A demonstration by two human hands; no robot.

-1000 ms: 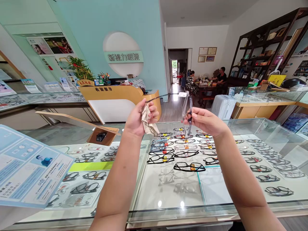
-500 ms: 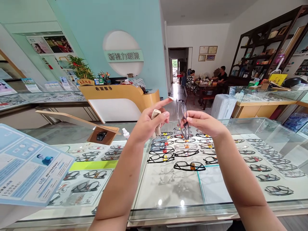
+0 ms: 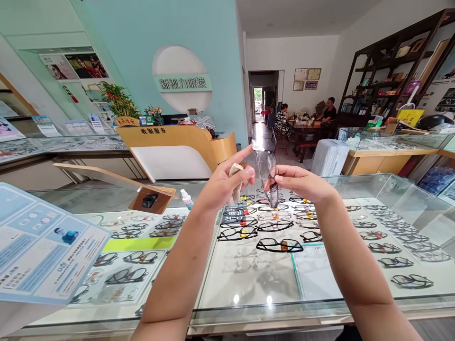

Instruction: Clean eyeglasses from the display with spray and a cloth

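Observation:
A pair of glasses with a thin dark frame (image 3: 269, 177) is held up above the glass counter (image 3: 249, 279), seen edge-on. My right hand (image 3: 298, 182) pinches the frame at its near side. My left hand (image 3: 227, 182) has a crumpled beige cleaning cloth (image 3: 235, 182) clamped under its curled fingers, while its index finger stretches out and touches the white tip at the top of the frame.
The counter's case holds several rows of glasses. A small spray bottle (image 3: 186, 198), a tilted wooden mirror stand (image 3: 142, 192) and a blue leaflet (image 3: 39, 246) are at the left. Beyond stand a yellow reception desk (image 3: 177, 147) and two seated people (image 3: 305, 116).
My left hand let go of the temple arm, bunched the cloth into its fingers and moved right, index finger now reaching the frame. The glasses were turned edge-on and brought lower and closer.

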